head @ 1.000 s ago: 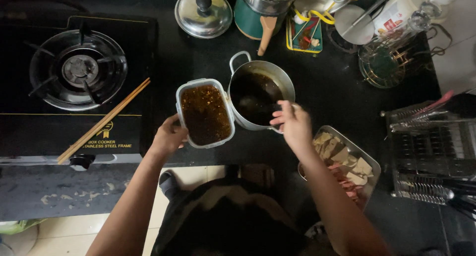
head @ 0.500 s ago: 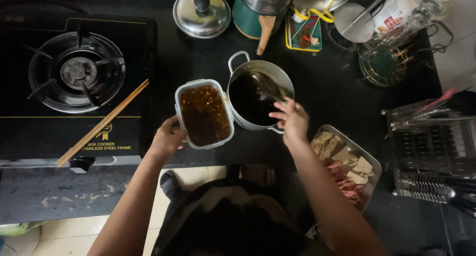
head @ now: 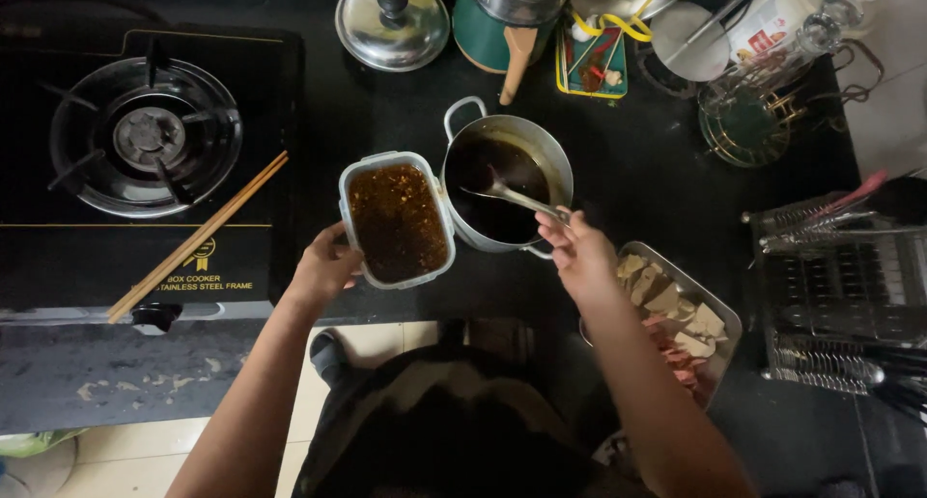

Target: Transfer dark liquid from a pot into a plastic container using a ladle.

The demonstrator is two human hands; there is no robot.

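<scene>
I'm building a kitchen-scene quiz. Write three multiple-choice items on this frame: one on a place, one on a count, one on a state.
1. Where do the wooden chopsticks lie?
A. In the steel pot
B. On the gas stove, right of the burner
C. On the tray of cut food

2. How many chopsticks are there?
A. Two
B. Four
C. Five

3. What is the steel pot like?
A. Covered by its lid
B. Tipped on its side
C. Uncovered, with dark liquid and a spoon in it

Answers:
1 B: they rest slanted across the stove's top.
2 A: a single pair shows.
3 C: the lid sits apart at the back, the right hand holds the spoon's handle, and the left hand holds the rectangular container beside it.
</scene>
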